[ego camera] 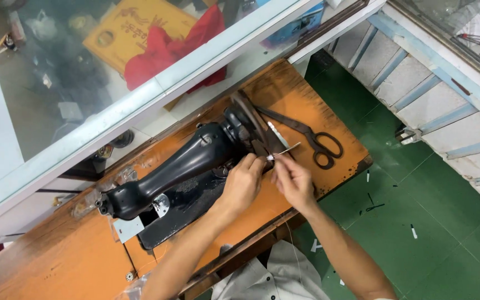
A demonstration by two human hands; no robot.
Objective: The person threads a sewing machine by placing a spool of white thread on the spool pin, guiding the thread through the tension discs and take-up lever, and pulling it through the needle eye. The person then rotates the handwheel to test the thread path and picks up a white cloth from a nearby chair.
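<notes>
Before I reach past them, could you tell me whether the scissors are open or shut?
Shut: the scissors lie flat with blades together.

A glossy black metal sewing machine [179, 166] is seen on a smooth, orange-brown wooden table [306, 105] (worn at its edges). Dark, dull metal scissors [312, 139] are laid beside it. The floor [418, 194] is tiled in matt green.

Both hands met beside the wheel of a black sewing machine [179, 172] on a wooden table [56, 261]. The left hand [244, 183] and right hand [294, 182] pinched a small white piece [271, 158]. Big dark scissors [306, 136] lay at two o'clock from the hands.
</notes>
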